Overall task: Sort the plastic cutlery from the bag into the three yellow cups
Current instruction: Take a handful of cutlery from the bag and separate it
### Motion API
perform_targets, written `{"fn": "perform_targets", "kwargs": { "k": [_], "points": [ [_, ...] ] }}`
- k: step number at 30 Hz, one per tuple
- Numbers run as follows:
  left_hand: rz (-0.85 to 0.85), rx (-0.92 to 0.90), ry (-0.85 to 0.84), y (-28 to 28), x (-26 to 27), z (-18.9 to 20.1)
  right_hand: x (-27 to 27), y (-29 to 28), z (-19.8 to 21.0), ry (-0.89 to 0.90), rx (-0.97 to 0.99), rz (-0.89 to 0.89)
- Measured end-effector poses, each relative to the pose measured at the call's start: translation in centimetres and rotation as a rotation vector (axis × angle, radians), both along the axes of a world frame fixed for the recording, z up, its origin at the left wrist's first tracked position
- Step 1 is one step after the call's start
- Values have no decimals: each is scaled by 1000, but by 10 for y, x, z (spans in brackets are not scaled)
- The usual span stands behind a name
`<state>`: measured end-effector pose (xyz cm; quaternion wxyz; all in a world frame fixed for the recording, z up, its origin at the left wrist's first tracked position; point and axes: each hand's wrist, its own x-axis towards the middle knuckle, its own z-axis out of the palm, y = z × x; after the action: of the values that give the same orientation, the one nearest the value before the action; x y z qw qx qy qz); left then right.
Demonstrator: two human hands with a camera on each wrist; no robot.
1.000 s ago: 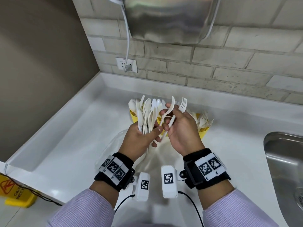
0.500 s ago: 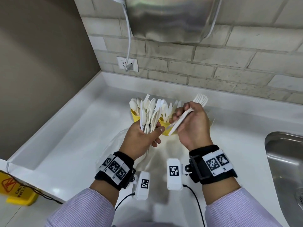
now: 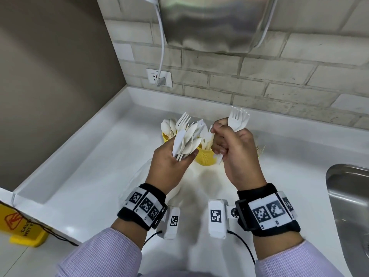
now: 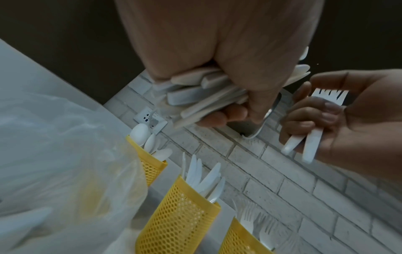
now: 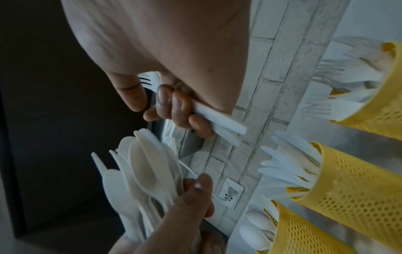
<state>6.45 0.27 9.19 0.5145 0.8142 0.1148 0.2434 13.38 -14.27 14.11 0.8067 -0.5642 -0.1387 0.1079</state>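
My left hand [image 3: 173, 160] grips a bundle of mixed white plastic cutlery [image 3: 187, 136] above the counter; its handles [image 4: 202, 96] stick out below the fist. Just to the right, my right hand [image 3: 223, 144] holds two white forks [image 3: 238, 118] upright, fingers curled round their handles [image 5: 217, 118]. Behind the hands stand three yellow mesh cups: spoons in the left cup [image 3: 166, 137], knives in the middle cup [image 3: 205, 156], and forks in the right cup [image 5: 380, 103], which my right hand mostly hides in the head view. The clear plastic bag [image 3: 139, 176] lies under my left wrist.
The white counter [image 3: 89, 176] ends in a raised lip at left and back. A steel sink [image 3: 349, 196] is at the right. On the brick wall are a socket [image 3: 158, 77] and a steel appliance [image 3: 209, 23]. A yellow caution sign [image 3: 22, 224] stands below left.
My right hand has pulled the forks away from the bundle and moved right and slightly up. The left hand still holds the bundle in nearly the same place.
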Motion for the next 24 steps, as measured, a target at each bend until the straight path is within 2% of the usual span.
{"fn": "perform_targets", "kwargs": {
  "k": [4, 7, 9, 14, 19, 24],
  "points": [
    [37, 24, -55, 3, 3, -4, -17, 1, 6, -309, -160, -42],
    [32, 12, -50, 6, 4, -4, -23, 4, 6, -434, -330, -18],
    [26, 8, -36, 6, 3, -4, -25, 5, 5, -445, -397, -25],
    [23, -86, -1, 3, 2, -2, -19, 7, -2, -341, -351, -48],
    [45, -47, 29, 3, 2, -2, -10, 7, -4, -346, -280, -198],
    [36, -27, 21, 1, 4, -3, -10, 8, -8, -354, -395, -45]
  ]
}}
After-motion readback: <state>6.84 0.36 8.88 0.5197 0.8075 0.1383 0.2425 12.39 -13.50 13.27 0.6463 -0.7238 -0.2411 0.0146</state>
